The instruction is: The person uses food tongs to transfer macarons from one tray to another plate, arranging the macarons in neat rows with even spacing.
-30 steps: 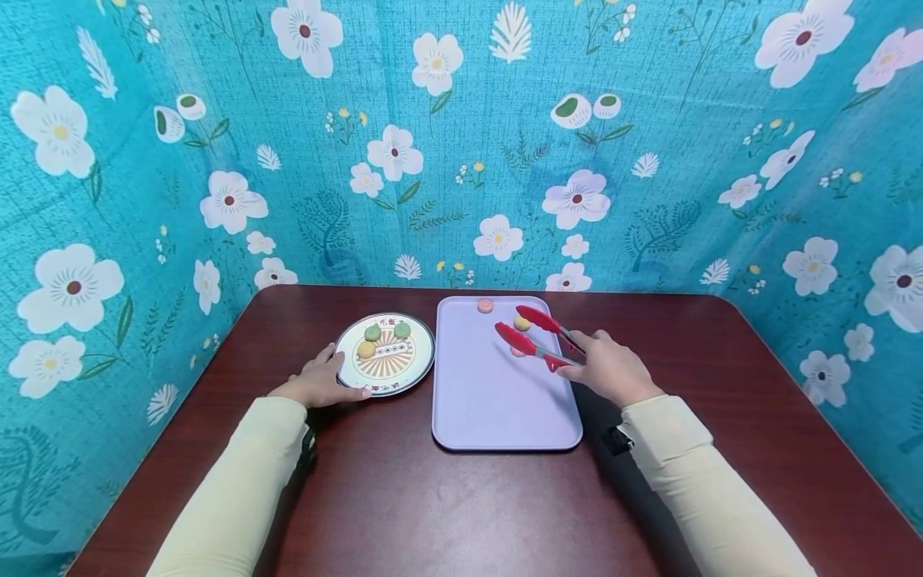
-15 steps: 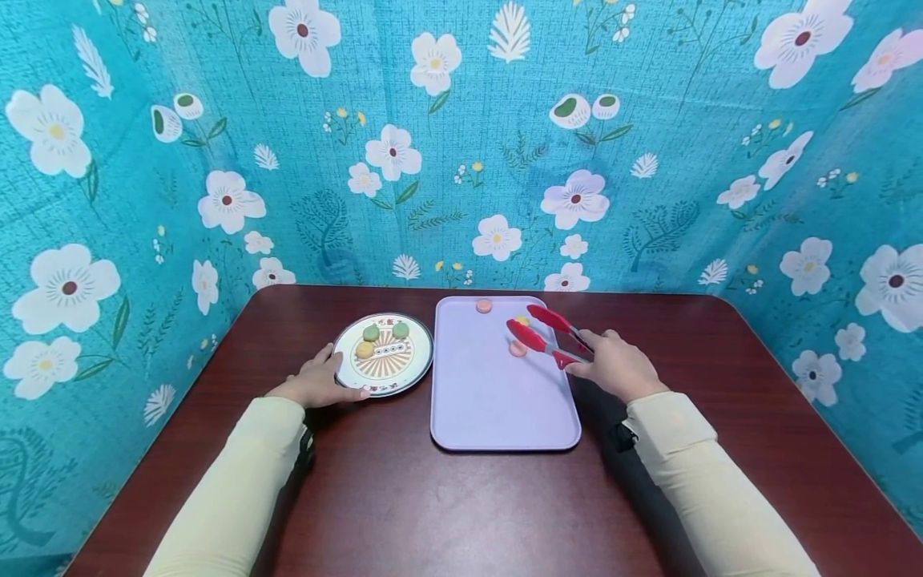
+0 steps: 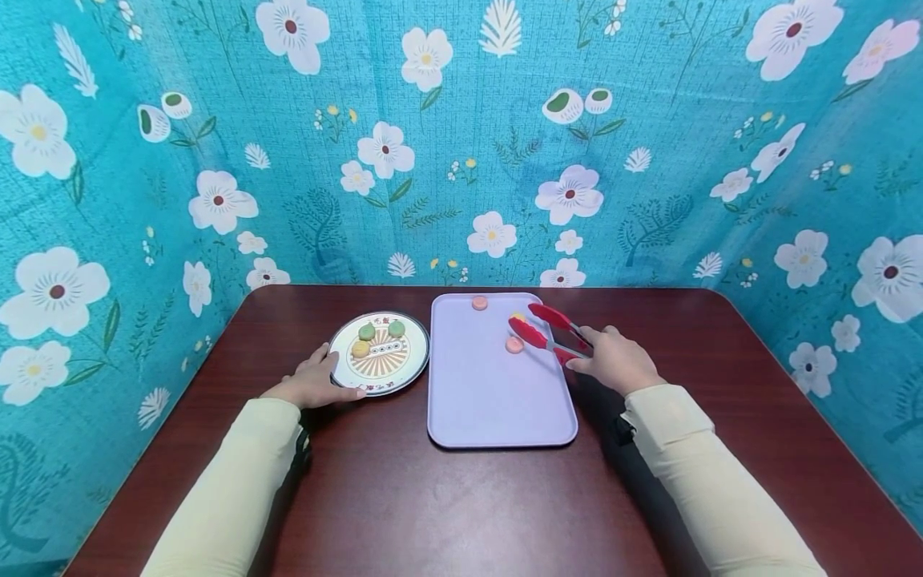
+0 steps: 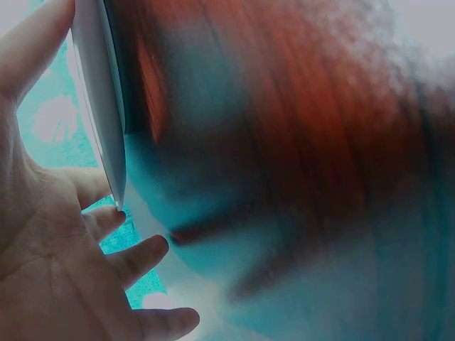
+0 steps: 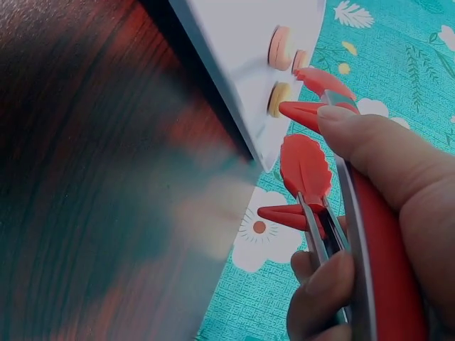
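My left hand rests at the left rim of a round patterned plate, thumb at the near edge and fingers spread along the side. On it sit two green macarons and a yellow macaron. My right hand grips red-tipped metal tongs over the lilac tray. Their tips stand apart with the tray's yellow macaron close by, partly hidden in the head view. A pink macaron lies just nearer, and another pink macaron is by the far rim.
The plate stands left of the tray on a dark reddish-brown wooden table. A turquoise flowered cloth hangs behind the table and along both sides.
The tongs have shifted a little to the right with my right hand, uncovering the nearer pink macaron. My left hand stays at the plate. The head view has turned slightly.
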A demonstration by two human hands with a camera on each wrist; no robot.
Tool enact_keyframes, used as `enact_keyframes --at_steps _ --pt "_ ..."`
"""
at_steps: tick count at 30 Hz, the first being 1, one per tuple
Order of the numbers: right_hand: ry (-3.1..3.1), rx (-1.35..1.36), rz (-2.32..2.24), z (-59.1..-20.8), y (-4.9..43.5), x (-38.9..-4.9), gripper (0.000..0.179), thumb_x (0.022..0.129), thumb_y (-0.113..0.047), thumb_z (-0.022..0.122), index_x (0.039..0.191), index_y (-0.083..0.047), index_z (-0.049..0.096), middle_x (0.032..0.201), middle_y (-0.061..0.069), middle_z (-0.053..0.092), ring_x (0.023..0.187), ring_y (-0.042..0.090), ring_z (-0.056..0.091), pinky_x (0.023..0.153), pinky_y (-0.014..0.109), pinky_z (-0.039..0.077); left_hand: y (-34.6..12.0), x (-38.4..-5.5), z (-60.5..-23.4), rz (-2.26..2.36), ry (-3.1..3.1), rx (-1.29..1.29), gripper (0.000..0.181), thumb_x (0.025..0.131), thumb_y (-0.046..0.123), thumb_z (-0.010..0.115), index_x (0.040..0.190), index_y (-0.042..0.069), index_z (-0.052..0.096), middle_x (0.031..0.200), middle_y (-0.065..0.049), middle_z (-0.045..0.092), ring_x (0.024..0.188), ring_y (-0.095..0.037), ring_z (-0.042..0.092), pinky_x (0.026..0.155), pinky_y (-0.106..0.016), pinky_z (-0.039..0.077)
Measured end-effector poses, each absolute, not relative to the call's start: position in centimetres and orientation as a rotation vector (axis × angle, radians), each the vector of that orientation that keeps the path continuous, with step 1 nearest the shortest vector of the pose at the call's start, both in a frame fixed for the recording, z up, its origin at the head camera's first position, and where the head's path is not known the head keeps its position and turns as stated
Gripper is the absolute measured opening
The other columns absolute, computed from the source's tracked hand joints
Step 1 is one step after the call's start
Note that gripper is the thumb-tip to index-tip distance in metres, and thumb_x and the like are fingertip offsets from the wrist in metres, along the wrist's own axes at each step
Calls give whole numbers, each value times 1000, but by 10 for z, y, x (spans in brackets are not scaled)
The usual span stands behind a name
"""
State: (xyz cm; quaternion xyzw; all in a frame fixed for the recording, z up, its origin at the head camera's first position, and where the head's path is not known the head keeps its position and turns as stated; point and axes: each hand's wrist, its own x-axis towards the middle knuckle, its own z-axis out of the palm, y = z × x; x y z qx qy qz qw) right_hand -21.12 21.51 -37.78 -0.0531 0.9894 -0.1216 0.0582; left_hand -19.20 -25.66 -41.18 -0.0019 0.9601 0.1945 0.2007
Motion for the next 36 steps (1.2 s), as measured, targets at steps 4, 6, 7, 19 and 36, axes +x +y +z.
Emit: enact_keyframes --at_steps 4,6,7,19,36 --pt "2993 -164 -365 -378 215 -212 81 78 -36 79 142 -1 44 107 26 55 80 33 59 63 49 55 -256 -192 -412 548 2678 -22 113 77 63 67 151 -6 16 155 -29 5 137 -52 15 103 -75 15" --pt "2993 -168 -361 -378 215 -212 80 78 -35 79 142 -1 45 106 26 55 80 33 59 63 49 55 -256 -191 -410 550 2676 -29 114 76 63 68 151 -5 15 155 -29 5 137 -52 15 104 -74 15" --pt "2993 -168 -359 -378 214 -213 80 78 -35 80 142 0 45 106 26 55 80 33 59 63 49 55 -255 -191 -410 552 2675 -31 114 76 63 68 151 -5 15 156 -29 5 137 -52 15 104 -74 14" --pt "2986 -179 -336 -376 213 -217 80 77 -33 81 140 1 46 102 23 56 80 31 57 59 43 54 -255 -191 -410 579 2656 -40 112 76 62 68 152 -2 16 156 -27 4 138 -50 14 104 -74 13" --pt "2963 -180 -354 -380 211 -223 77 78 -32 80 140 0 47 100 22 57 81 30 56 58 41 53 -255 -192 -409 566 2659 -19 112 77 61 68 151 -6 17 156 -28 4 137 -52 14 103 -75 13"
